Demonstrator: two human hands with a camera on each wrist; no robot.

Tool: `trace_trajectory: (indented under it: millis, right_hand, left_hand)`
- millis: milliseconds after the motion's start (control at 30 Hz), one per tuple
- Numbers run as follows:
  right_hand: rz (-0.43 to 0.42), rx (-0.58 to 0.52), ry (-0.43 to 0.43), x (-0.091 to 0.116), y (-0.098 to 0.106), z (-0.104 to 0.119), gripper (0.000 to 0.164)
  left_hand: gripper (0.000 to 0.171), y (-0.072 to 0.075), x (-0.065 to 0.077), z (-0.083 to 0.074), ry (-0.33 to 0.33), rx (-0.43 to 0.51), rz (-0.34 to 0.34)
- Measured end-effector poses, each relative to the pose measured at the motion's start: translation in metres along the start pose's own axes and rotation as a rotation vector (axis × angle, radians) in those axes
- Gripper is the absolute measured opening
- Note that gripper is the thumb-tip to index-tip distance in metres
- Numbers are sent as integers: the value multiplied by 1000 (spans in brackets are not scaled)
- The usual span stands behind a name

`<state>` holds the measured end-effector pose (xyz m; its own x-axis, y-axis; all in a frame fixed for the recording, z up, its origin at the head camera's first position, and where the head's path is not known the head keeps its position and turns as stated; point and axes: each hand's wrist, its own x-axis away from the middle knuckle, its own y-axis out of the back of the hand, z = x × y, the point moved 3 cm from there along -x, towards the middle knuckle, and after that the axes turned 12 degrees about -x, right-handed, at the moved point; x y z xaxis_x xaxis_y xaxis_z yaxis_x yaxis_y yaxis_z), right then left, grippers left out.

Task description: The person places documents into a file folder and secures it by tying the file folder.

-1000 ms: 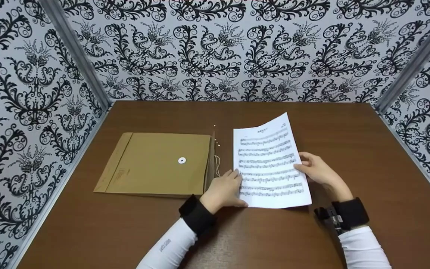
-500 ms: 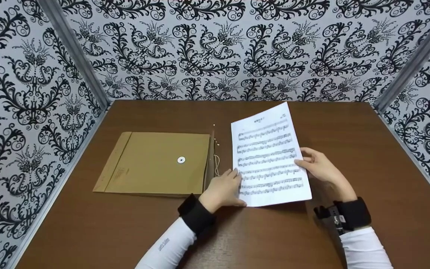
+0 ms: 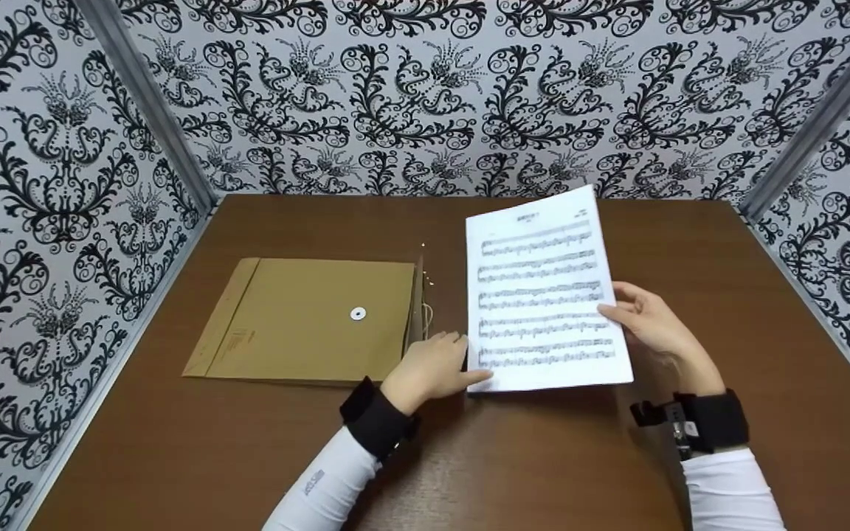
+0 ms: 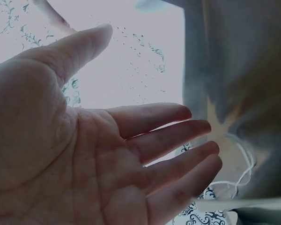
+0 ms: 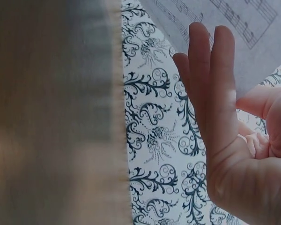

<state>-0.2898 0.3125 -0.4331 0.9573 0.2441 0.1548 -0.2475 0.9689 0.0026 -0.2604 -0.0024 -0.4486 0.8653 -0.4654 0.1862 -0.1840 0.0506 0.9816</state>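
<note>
Right hand, centre-right of frame: fingers pinch sheet music. Left hand, lower centre: fingers extended loosely. Brown envelope centre-left.

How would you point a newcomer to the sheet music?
On the brown table, find the tan envelope. To its right, the right hand pinches the sheet music by its right edge. Unlike the envelope, it is white and printed with music staves.

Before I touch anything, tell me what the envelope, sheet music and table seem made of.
Envelope: probably matte brown kraft paper, by its dull surface and crease. Sheet music: likely plain white paper, by its thin edges and dark print. Table: wood or wood-look laminate, by faint streaks and soft sheen.
</note>
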Motion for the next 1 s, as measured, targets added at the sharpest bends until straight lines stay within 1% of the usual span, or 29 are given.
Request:
trace_trajectory:
  millis: [100, 267, 333, 500, 667, 800, 900, 1000]
  right_hand:
    - [-16, -63, 10, 1, 5, 1, 64]
    - [-23, -165, 22, 2, 9, 2, 60]
    - [-23, -196, 31, 2, 9, 2, 57]
    - [-30, -254, 43, 2, 7, 3, 53]
    - [-29, -278, 44, 1, 2, 3, 50]
    - [-17, -289, 45, -1, -5, 3, 44]
    - [-7, -290, 39, -2, -11, 3, 49]
    - [-1, -282, 30, -3, -18, 4, 57]
  left_hand:
    - [74, 5, 0, 3, -5, 22, -5]
    - [51, 11, 0, 5, -48, 93, -81]
    - [46, 13, -1, 6, -61, 127, -114]
    - [47, 15, -4, 9, -64, 219, -174]
    - [45, 19, -5, 14, -59, 374, -216]
    - [50, 20, -6, 19, -55, 476, -234]
    - [54, 20, -8, 23, -65, 550, -242]
    - [51, 21, -9, 27, -71, 616, -257]
